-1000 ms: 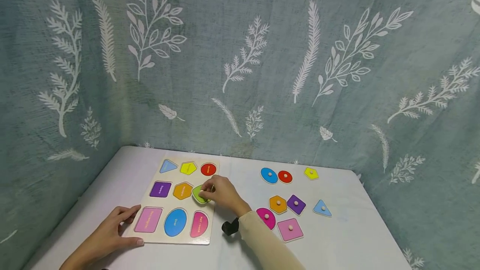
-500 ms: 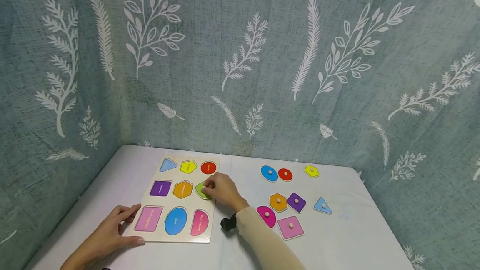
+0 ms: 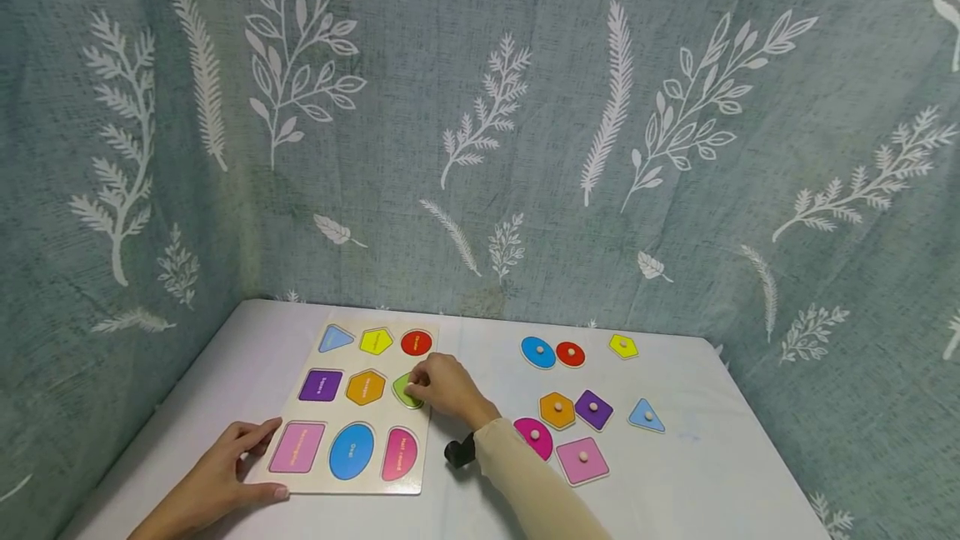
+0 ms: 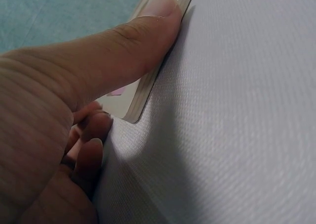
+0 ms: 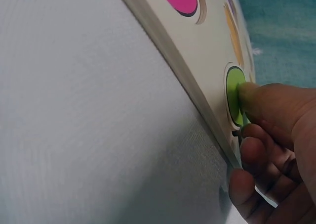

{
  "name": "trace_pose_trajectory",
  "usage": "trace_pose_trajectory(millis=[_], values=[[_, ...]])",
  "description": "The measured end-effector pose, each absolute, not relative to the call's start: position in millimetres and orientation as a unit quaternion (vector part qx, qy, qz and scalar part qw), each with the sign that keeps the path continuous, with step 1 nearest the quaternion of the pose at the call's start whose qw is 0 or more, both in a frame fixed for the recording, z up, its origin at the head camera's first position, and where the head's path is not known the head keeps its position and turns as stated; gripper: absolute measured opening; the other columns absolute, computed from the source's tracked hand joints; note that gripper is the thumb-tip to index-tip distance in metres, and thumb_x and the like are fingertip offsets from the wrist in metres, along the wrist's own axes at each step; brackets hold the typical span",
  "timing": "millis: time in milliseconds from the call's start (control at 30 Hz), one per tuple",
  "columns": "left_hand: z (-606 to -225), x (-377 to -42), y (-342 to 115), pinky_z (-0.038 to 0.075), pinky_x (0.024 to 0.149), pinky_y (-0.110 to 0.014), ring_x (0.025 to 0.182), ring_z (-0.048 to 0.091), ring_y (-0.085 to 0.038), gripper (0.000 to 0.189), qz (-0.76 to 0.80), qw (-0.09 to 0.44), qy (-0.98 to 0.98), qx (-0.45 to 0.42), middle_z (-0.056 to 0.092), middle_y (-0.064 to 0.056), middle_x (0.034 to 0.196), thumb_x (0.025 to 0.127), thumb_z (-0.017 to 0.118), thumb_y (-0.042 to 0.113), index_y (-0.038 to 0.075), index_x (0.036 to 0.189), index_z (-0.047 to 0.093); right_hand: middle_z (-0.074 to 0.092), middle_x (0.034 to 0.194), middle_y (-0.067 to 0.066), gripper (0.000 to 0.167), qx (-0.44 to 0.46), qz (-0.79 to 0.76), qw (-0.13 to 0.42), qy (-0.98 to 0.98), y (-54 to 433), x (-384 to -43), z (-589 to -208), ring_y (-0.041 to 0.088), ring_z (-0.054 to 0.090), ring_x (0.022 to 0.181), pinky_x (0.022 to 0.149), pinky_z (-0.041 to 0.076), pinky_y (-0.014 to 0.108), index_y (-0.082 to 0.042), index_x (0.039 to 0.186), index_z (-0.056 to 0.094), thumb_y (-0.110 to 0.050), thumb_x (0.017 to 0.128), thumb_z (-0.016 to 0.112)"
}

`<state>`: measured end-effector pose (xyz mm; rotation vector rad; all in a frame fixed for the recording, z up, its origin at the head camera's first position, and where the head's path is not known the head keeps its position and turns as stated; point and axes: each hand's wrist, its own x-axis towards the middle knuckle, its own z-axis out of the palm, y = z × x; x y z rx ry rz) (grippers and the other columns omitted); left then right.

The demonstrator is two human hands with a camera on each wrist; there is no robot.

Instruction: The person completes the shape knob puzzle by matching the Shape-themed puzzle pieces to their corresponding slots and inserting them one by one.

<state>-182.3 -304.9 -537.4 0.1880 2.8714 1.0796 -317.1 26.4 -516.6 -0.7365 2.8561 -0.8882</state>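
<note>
A shape puzzle board [image 3: 337,411] lies on the left part of the white table, with printed, coloured recesses in three rows. My left hand [image 3: 217,473] holds its near left corner, thumb along the front edge and fingers at the left side. In the left wrist view the thumb [image 4: 133,43] presses on the board's edge. With thumb and fingers my right hand [image 3: 450,390] pinches a green puzzle piece [image 3: 402,391] at the right end of the middle row. The right wrist view shows this green piece [image 5: 233,93] lying in its recess, its knob hidden by the fingertips.
Several knobbed pieces lie to the right: a blue oval [image 3: 534,358], red circle [image 3: 567,358], yellow pentagon [image 3: 617,348], orange hexagon [image 3: 551,419], purple square [image 3: 587,417], blue triangle [image 3: 642,422], magenta half round [image 3: 528,444] and pink rectangle [image 3: 573,471]. A leaf-patterned curtain [image 3: 555,265] stands behind.
The green piece has shifted slightly right from an offset, tilted position and now lines up with its recess. My right hand keeps its pinch; my left hand stays on the board's corner.
</note>
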Motion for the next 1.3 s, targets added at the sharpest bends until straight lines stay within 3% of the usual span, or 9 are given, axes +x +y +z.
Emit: trace_pose_trajectory(millis=[433, 867, 1067, 1300], values=[[-536.7, -184.2, -304.8, 0.043, 0.073, -0.026, 0.101, 0.049, -0.025, 0.108, 0.351, 0.043, 0.934, 0.052, 0.049, -0.013, 0.115, 0.071, 0.094, 0.041, -0.010, 0.150, 0.043, 0.055, 0.067, -0.009, 0.014, -0.251, -0.269, 0.046, 0.929, 27.7, -317.0, -512.9, 0.006, 0.048, 0.067, 0.063, 0.042, 0.020, -0.017, 0.081, 0.075, -0.024, 0.093, 0.079], [-538.1, -182.0, -303.8, 0.043, 0.073, -0.025, 0.100, 0.048, -0.025, 0.108, 0.348, 0.036, 0.935, 0.049, 0.049, -0.014, 0.114, 0.069, 0.095, 0.042, -0.010, 0.149, 0.044, 0.060, 0.074, -0.011, 0.012, -0.221, -0.290, 0.052, 0.930, 30.3, -310.4, -512.2, 0.006, 0.051, 0.070, 0.067, 0.045, 0.020, -0.013, 0.096, 0.081, -0.024, 0.093, 0.079], [-538.0, -181.7, -303.0, 0.045, 0.074, -0.026, 0.101, 0.049, -0.026, 0.109, 0.348, 0.039, 0.936, 0.043, 0.049, -0.014, 0.115, 0.069, 0.096, 0.042, -0.009, 0.150, 0.044, 0.064, 0.081, -0.010, 0.016, -0.262, -0.278, 0.026, 0.924, 52.7, -304.2, -498.5, 0.005, 0.053, 0.071, 0.065, 0.046, 0.020, -0.011, 0.106, 0.080, -0.020, 0.094, 0.076], [-533.5, -183.4, -301.6, 0.047, 0.075, -0.026, 0.101, 0.049, -0.027, 0.112, 0.342, 0.049, 0.938, 0.032, 0.048, -0.014, 0.116, 0.068, 0.095, 0.046, -0.007, 0.152, 0.042, 0.064, 0.083, -0.011, 0.015, -0.272, -0.288, 0.005, 0.918, 99.4, -292.9, -483.5, 0.007, 0.055, 0.072, 0.069, 0.049, 0.022, -0.013, 0.107, 0.079, -0.021, 0.096, 0.074]])
